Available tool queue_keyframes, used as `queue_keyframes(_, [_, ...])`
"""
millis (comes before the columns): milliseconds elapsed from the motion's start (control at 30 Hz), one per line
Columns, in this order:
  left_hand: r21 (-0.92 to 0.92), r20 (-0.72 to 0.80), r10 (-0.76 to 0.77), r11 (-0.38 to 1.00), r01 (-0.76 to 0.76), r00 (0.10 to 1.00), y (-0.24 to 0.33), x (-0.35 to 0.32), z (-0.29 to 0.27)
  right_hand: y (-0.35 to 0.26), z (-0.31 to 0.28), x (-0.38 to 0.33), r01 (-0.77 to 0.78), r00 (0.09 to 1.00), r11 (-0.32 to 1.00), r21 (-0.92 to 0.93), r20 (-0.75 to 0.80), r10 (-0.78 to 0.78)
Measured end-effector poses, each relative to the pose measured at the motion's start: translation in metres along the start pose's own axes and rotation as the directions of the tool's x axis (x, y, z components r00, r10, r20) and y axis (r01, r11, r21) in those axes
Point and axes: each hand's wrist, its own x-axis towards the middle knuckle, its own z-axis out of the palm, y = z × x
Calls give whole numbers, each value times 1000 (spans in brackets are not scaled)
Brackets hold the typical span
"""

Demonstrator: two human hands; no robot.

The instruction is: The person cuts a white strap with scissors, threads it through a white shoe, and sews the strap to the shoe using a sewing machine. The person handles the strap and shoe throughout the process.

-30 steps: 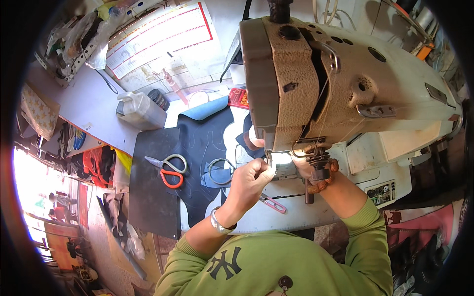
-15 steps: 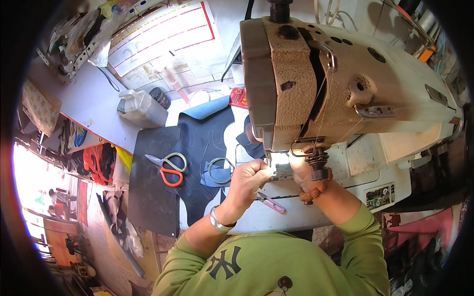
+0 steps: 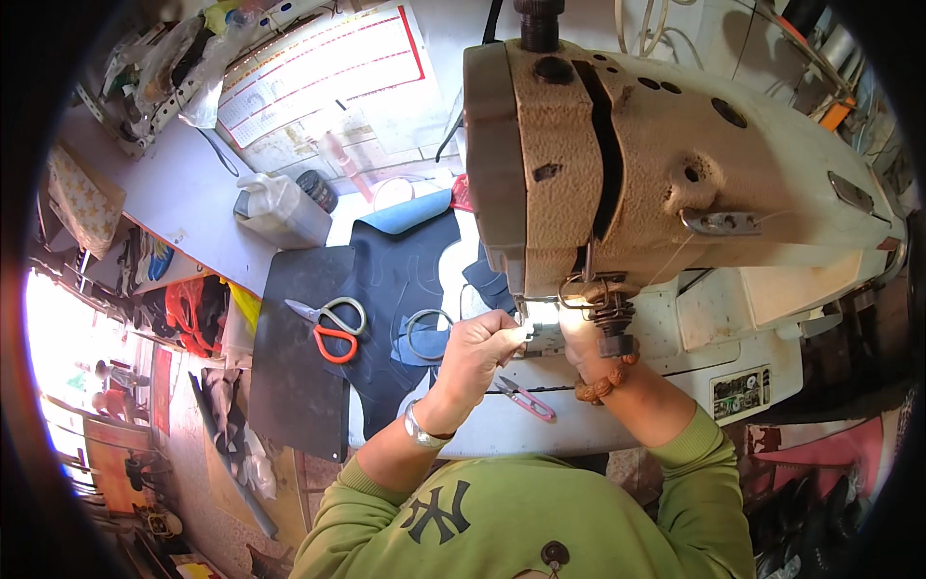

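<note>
A tan industrial sewing machine (image 3: pixel 656 164) fills the upper right, with a small lamp lighting its needle area (image 3: pixel 542 314). My left hand (image 3: pixel 477 349) is at that lit spot with thumb and fingers pinched together; what they pinch is too small to see. My right hand (image 3: pixel 582 338), a beaded bracelet on its wrist, reaches in under the machine head just right of the needle, its fingers mostly hidden by the presser bar. Pink thread snips (image 3: pixel 526 398) lie on the white machine bed (image 3: pixel 675 386) between my forearms.
Dark blue cut pieces (image 3: pixel 395 270) and a black mat (image 3: pixel 294 367) lie left of the needle, with orange-handled scissors (image 3: pixel 333 328) on them. A white container (image 3: pixel 280 214) stands at the back left. A printed sheet (image 3: pixel 318 72) hangs on the wall behind.
My right hand has shifted slightly left, closer in under the machine head. My left hand has stayed pinched at the needle area.
</note>
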Motion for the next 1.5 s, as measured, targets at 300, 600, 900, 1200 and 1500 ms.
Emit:
queue_keyframes(300, [160,14,14,987,-16,1000,-1,2,0,8,-4,11,-236,958,937,259,-101,269])
queue_keyframes(600, [305,63,49,950,-66,997,7,4,-5,-2,-1,12,159,984,983,-92,90,-151])
queue_keyframes(900, [334,74,24,942,-48,997,15,7,-4,-2,-4,12,140,987,983,-116,95,-129])
queue_keyframes(1200, [388,80,0,921,-31,997,19,12,-6,-5,-4,10,138,988,980,-146,83,-127])
queue_keyframes(1500, [376,44,22,926,-37,999,15,12,-4,-5,-8,7,137,989,974,-180,85,-123])
